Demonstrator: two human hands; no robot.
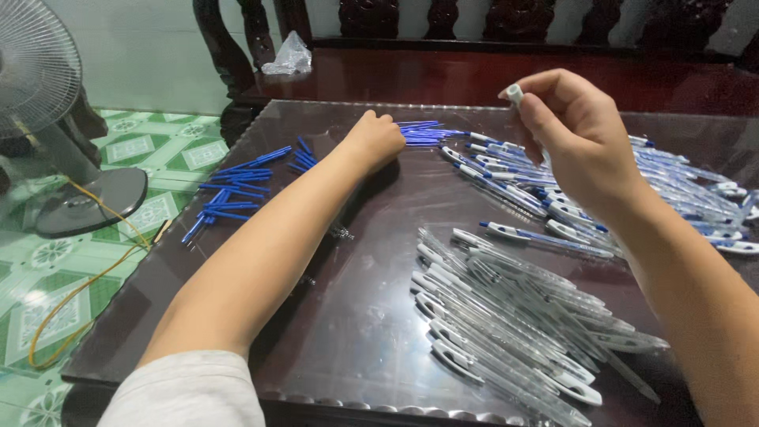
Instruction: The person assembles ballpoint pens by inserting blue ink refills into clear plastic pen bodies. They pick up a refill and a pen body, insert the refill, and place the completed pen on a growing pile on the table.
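My left hand is stretched out over the dark table, fingers curled on a small bunch of blue refills near the far edge. My right hand is raised above the table and pinches a clear pen barrel with a white end between thumb and fingers; most of the barrel is hidden behind the hand. A heap of empty clear pen barrels lies at the near right. Behind it lies a pile of assembled pens with blue refills.
Loose blue refills are scattered at the table's left. A standing fan and a yellow cord are on the tiled floor at left. A dark wooden bench with a crumpled plastic bag stands behind the table.
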